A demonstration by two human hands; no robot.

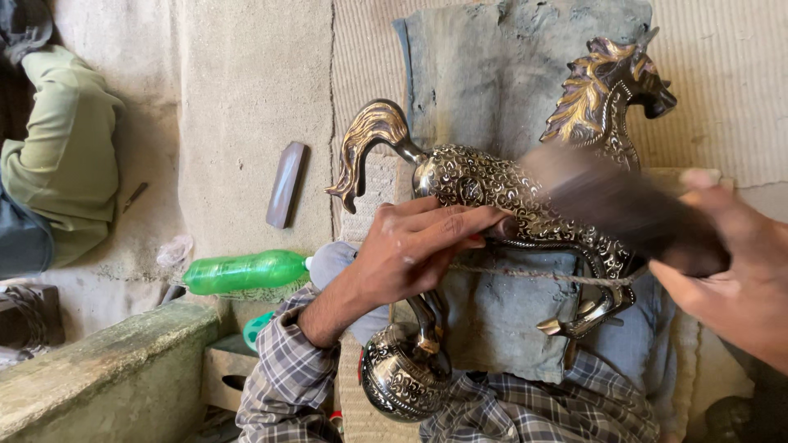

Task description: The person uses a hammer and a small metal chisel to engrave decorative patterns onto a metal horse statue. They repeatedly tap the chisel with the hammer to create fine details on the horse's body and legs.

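Both hands on an engraved metal horse figure, laid across the lap.

Left hand (414,250): grip spread, fingers flat against the horse figure (509,193) at mid-body. Right hand (735,271): grip wrapped around a dark, motion-blurred tool (624,205) positioned over the figure's back. The figure lies on a grey cloth (492,74), with a cord (542,275) across it. A green plastic bottle (242,271) and a dark flat bar (286,184) lie on the floor, left.
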